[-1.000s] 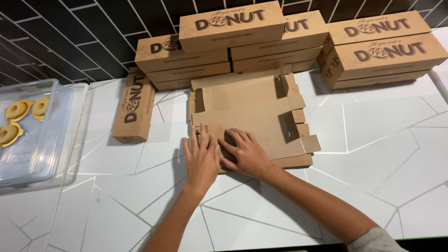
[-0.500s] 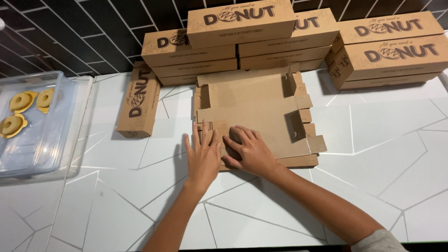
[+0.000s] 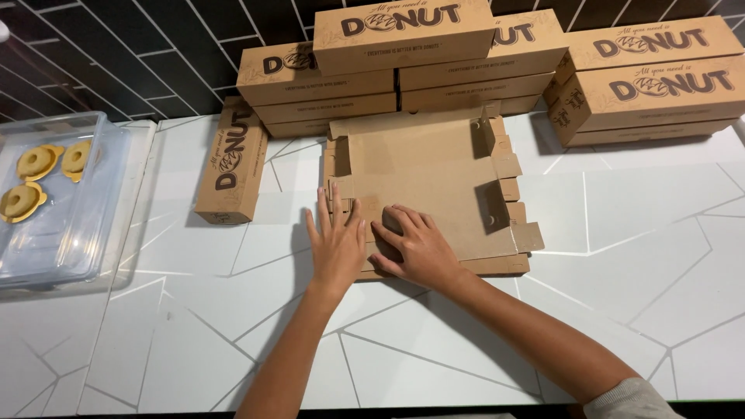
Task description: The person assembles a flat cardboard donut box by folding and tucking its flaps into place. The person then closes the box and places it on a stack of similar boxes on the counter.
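A flat, unfolded brown cardboard box (image 3: pixel 434 167) lies on the white counter (image 3: pixel 621 256), some of its side flaps standing up. My left hand (image 3: pixel 336 240) rests flat, fingers spread, on the box's near left corner. My right hand (image 3: pixel 415 248) lies beside it, palm down, pressing the near front flap. Neither hand grips anything.
Stacks of closed brown donut boxes (image 3: pixel 403 46) stand along the dark tiled wall (image 3: pixel 116 46), more at the right (image 3: pixel 652 85). One closed box (image 3: pixel 233 163) lies to the left. A clear plastic tub (image 3: pixel 58 202) with yellow donuts (image 3: pixel 39 163) sits at far left.
Both hands stay on the box's near edge; the left hand's fingers have spread a little. The view has shifted slightly.
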